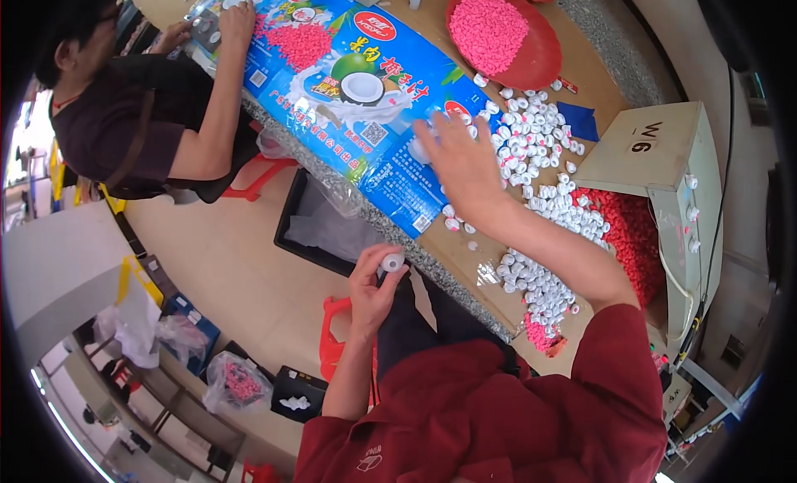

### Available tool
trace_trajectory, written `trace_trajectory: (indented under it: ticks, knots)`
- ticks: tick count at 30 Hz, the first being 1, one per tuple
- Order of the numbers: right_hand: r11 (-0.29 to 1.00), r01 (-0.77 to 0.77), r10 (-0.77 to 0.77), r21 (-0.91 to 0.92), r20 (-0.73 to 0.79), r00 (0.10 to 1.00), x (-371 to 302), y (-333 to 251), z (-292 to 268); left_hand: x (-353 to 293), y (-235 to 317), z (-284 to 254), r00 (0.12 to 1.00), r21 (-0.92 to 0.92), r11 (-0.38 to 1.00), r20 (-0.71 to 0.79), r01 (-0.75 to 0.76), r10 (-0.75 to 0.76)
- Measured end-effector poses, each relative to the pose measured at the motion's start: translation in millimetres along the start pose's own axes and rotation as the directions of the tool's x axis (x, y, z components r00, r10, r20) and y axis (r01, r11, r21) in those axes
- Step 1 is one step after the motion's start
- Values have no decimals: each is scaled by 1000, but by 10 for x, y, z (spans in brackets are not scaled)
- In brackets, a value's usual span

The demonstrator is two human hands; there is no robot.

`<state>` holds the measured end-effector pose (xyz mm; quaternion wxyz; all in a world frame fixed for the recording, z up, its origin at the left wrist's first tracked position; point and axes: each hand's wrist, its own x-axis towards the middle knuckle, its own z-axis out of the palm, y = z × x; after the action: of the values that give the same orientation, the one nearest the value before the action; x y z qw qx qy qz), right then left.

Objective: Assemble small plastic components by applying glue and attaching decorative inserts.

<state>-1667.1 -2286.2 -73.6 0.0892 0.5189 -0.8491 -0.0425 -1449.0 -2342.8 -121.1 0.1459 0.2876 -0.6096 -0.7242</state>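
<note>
My left hand is closed around a small round white piece with a grey centre, held up in front of the table's near edge. My right hand reaches over the blue printed sheet, its fingers apart and blurred by motion. A pale blur beside its fingertips is too smeared to name. Next to that hand begins a heap of small white round pieces, some with pink showing. The heap runs along the table toward my right forearm. Several loose white pieces lie near my right wrist.
At the back a red dish holds pink pieces. A beige box stands on the right beside red pieces. To the left a person works over the same sheet. A black bin and red stool stand below.
</note>
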Motion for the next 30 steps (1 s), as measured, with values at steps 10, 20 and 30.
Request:
trace_trajectory:
  ticks: [10, 20, 30]
  knots:
    - [385, -384, 403, 839, 221, 888, -201, -94, 813, 199, 67, -9, 999, 44, 998, 16, -47, 47]
    - [268, -328, 290, 906, 249, 924, -514, 10, -141, 390, 434, 192, 998, -137, 990, 48, -44, 51]
    - [664, -48, 149, 746, -69, 987, -815, 311, -818, 394, 763, 474, 964, -148, 972, 166, -183, 207]
